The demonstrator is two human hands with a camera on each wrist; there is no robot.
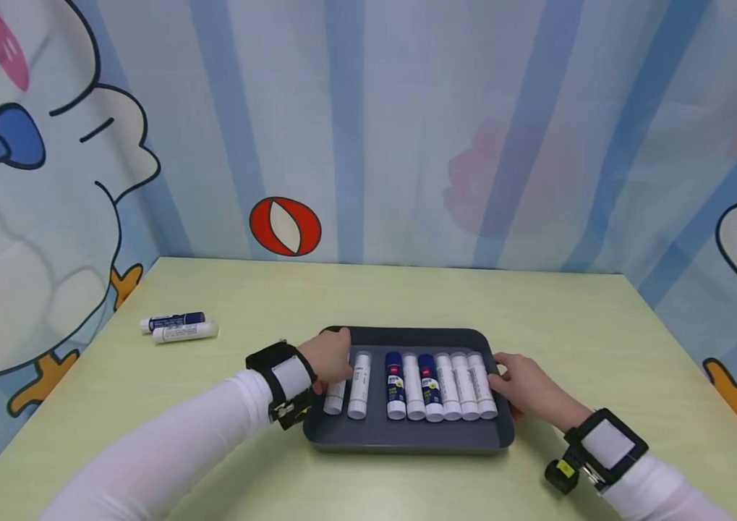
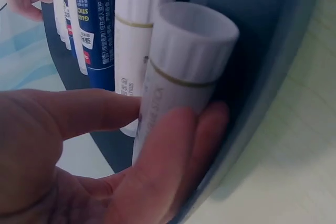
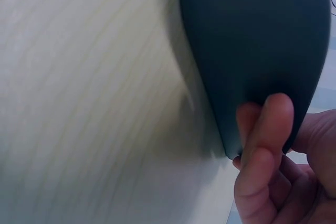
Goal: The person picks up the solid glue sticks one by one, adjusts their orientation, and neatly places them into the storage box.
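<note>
My left hand (image 1: 329, 357) pinches a white glue stick (image 1: 334, 399) at the left end of a dark grey tray (image 1: 407, 438). In the left wrist view the thumb and fingers lie on either side of this glue stick (image 2: 194, 40), close to the tray wall. Right beside it lies another white glue stick (image 1: 359, 385). Past a gap, a blue glue stick (image 1: 395, 387) starts a row of several more, white and blue mixed. My right hand (image 1: 527, 387) grips the tray's right edge, its fingers (image 3: 278, 116) against the outer wall.
At the left of the pale wooden table (image 1: 264, 297) lie two more sticks, one blue stick (image 1: 176, 320) and one white stick (image 1: 184, 332), side by side. A striped cartoon backdrop (image 1: 394, 145) stands behind the table's far edge.
</note>
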